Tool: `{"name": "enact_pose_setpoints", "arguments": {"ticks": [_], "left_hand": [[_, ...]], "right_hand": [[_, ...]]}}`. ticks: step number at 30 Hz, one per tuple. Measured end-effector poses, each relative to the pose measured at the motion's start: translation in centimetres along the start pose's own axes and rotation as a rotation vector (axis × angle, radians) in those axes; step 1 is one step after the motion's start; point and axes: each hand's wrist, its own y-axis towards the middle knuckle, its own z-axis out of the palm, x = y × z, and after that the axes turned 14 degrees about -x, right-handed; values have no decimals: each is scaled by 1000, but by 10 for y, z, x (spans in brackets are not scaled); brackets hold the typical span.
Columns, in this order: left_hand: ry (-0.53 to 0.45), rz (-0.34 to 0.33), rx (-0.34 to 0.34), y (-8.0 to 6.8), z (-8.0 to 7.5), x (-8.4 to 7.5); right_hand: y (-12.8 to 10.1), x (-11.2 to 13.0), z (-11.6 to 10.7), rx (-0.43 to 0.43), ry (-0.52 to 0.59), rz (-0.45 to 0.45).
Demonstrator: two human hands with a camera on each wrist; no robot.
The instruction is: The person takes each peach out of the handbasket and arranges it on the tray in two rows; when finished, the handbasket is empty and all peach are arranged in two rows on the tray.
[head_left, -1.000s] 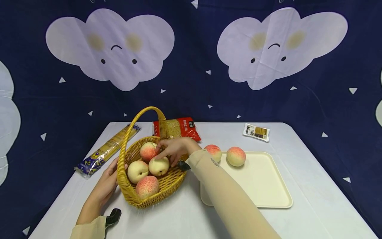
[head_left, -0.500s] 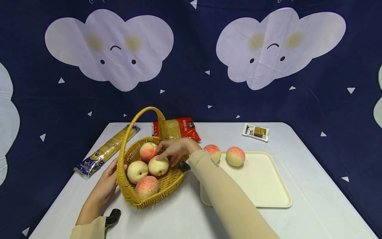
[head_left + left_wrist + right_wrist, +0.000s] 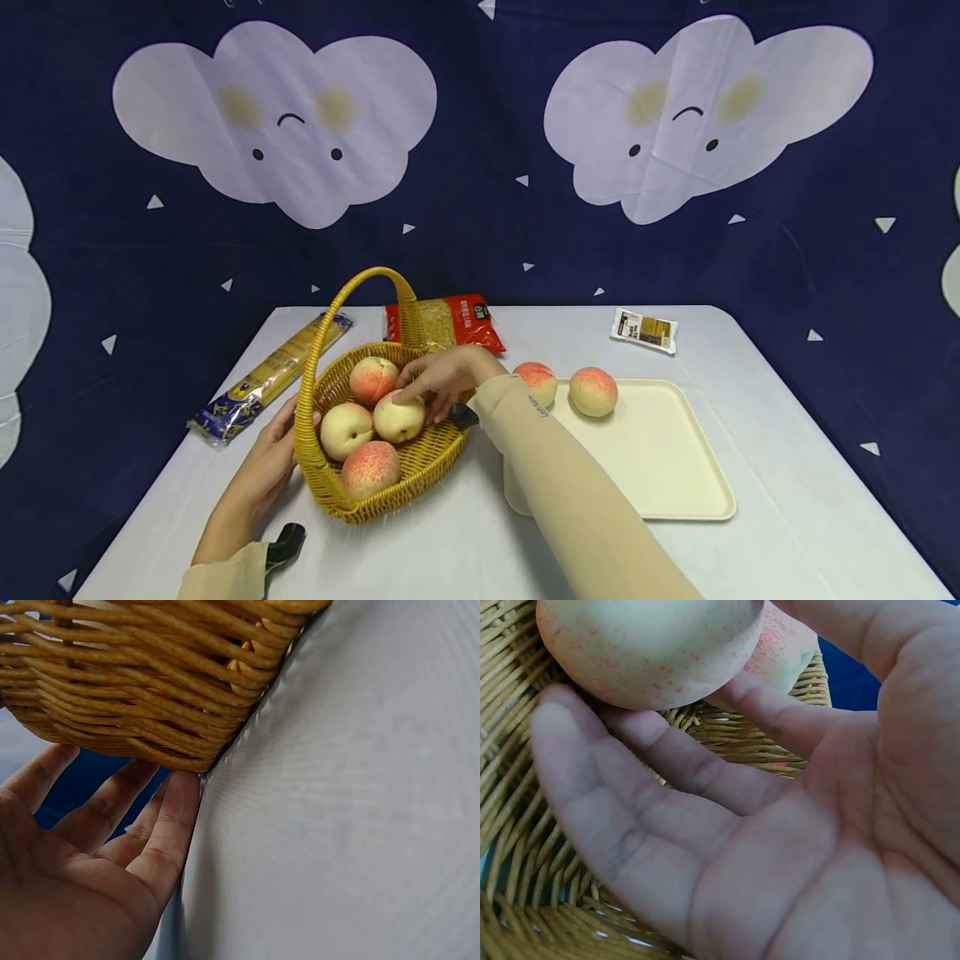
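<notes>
Your right hand is reaching into the wicker basket and its fingers are curling over the top of a pale peach near the basket's middle; in the right wrist view the fingers are lying loosely spread beneath and beside that peach, touching it without yet closing round it. Your left hand is resting against the basket's outer wall on its left side, fingers straight and relaxed, and the left wrist view is showing the fingertips touching the woven base where it meets the table.

Three more peaches are sitting in the basket: a redder one behind the peach you are touching, a pale one to its left, and a blushed one nearest you. The basket's handle is arching upright over them.

To the right of the basket a cream tray is lying flat on the table, with two peaches at its far edge: one plainly on it, the other partly hidden behind your sleeve.

A yellow pasta packet is lying far left, a red bag is sitting behind the basket, and a small packet is lying at the far right
</notes>
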Motion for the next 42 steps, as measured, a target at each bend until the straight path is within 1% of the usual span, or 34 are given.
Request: {"name": "enact_pose_setpoints", "arguments": {"ticks": [5, 14, 22, 29, 35, 42], "left_hand": [[-7, 0, -1, 1, 0, 0], [-6, -11, 5, 1, 0, 0], [-22, 20, 3, 0, 1, -1], [-18, 9, 1, 0, 1, -1], [5, 16, -8, -1, 1, -1], [6, 12, 2, -1, 0, -1]], "right_hand": [[1, -1, 0, 40, 4, 8], [3, -2, 0, 74, 0, -5], [4, -3, 1, 81, 8, -5], [4, -3, 2, 87, 23, 3], [3, -2, 4, 80, 26, 13], [3, -1, 4, 78, 34, 16]]}}
